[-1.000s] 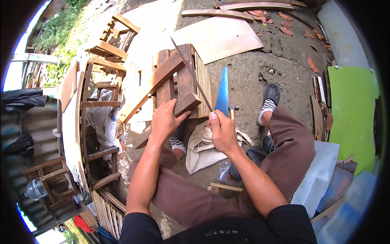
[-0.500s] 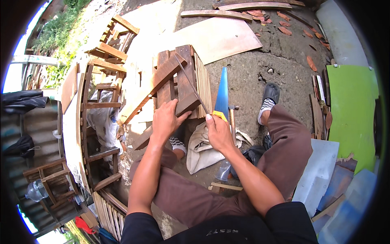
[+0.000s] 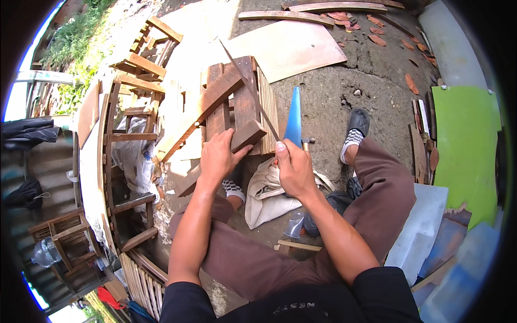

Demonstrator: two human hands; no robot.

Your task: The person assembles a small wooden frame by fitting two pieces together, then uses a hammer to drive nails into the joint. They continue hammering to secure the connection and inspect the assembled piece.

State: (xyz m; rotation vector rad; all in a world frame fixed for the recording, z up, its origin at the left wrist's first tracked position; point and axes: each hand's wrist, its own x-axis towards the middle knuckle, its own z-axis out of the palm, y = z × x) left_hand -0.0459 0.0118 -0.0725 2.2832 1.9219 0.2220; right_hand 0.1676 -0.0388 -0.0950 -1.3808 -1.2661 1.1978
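Dark blade, clenched in right hand, just pushed forward: likely a working stroke. Left hand grasps block, forward-left of that grip.

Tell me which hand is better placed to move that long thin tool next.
Probably the right hand: it grips the long thin tool by its near end, while the left hand holds the wooden bar.

Can see small pale letters on the black shirt, near its far edge, between the sleeves (upside down and hard to read).
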